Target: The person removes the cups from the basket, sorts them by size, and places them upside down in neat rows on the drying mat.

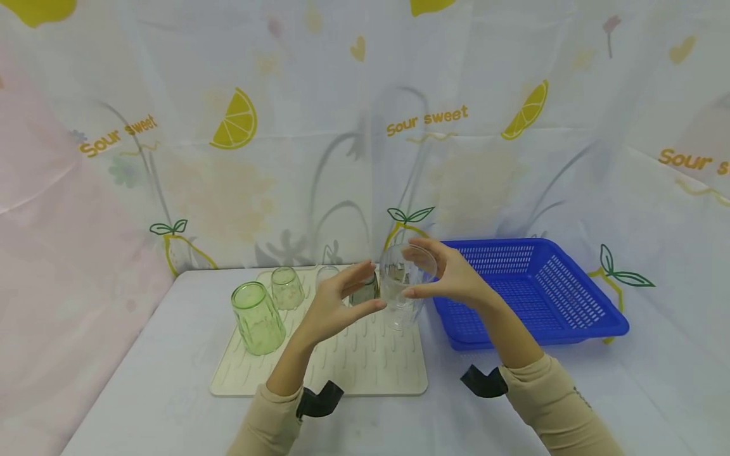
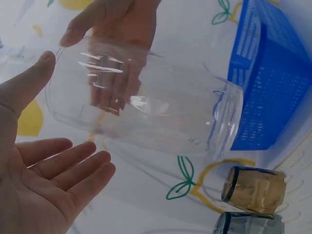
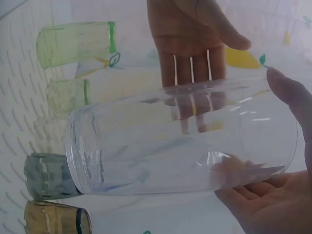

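Observation:
A tall clear drinking glass [image 1: 399, 310] is held above the drying mat [image 1: 365, 380], its rim up. My right hand [image 1: 456, 277] grips it near the rim, thumb on one side and fingers on the other. To its left is my left hand [image 1: 333, 307], thumb and fingers spread and holding nothing. In the left wrist view, the left thumb [image 2: 34, 75] is close by the glass's rim; whether it touches, I cannot tell. Through the glass's wall in the right wrist view, the left fingertips [image 3: 185, 109] show behind it.
On the mat stand a large green glass [image 1: 259, 323], a small pale green glass [image 1: 288, 290], a small clear glass [image 1: 327, 273], a grey-blue glass [image 3: 51, 175] and an amber glass [image 3: 56, 218]. A blue plastic basket [image 1: 530, 335] sits to the right. A patterned cloth [image 1: 319, 82] hangs behind.

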A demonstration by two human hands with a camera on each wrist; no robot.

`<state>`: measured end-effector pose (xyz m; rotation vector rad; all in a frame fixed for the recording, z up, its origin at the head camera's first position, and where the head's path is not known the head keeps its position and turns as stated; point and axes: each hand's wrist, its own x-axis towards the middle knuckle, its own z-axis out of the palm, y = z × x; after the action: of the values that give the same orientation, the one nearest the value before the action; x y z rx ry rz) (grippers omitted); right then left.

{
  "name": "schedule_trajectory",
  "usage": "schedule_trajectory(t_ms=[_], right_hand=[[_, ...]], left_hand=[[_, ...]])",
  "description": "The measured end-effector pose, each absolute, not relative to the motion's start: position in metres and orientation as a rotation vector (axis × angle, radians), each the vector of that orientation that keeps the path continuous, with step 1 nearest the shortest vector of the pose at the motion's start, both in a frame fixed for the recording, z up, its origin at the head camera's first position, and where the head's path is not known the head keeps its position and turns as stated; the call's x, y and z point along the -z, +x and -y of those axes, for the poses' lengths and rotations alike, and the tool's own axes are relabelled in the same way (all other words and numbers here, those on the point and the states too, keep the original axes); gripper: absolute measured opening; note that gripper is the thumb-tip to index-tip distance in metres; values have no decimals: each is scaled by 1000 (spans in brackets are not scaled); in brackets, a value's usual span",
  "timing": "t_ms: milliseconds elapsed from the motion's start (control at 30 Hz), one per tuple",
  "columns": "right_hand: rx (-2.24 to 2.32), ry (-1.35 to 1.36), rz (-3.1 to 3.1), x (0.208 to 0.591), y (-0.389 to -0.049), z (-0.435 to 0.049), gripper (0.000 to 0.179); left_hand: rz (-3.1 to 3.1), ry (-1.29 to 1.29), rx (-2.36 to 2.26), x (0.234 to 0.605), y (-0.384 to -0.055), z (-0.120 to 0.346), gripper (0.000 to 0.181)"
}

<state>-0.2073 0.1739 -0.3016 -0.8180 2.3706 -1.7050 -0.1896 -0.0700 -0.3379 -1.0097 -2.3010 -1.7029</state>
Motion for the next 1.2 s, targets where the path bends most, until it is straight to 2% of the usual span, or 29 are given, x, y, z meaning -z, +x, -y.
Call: schedule_trajectory(t_ms=[367,600,933,1100,1200], right_hand=[[1722,-1041,-2160,309,-202,-154,87],[1717,-1086,-2224,321,-201,-147,93],[1820,-1185,-2055,338,-198,-140,105],[1884,-1247,-1901,355,-202,-138,101],[1922,-1175,-1806,370,-200,-136,96]], left_hand=[[2320,-1048,1799,329,-194,68,84],[2289,-1074,1830,329,-194,70,76],[2199,-1095,1864,334,-192,71,74],[2121,-1151,1830,327,-192,71,72],[2100,-1157,1834,321,-191,71,72]])
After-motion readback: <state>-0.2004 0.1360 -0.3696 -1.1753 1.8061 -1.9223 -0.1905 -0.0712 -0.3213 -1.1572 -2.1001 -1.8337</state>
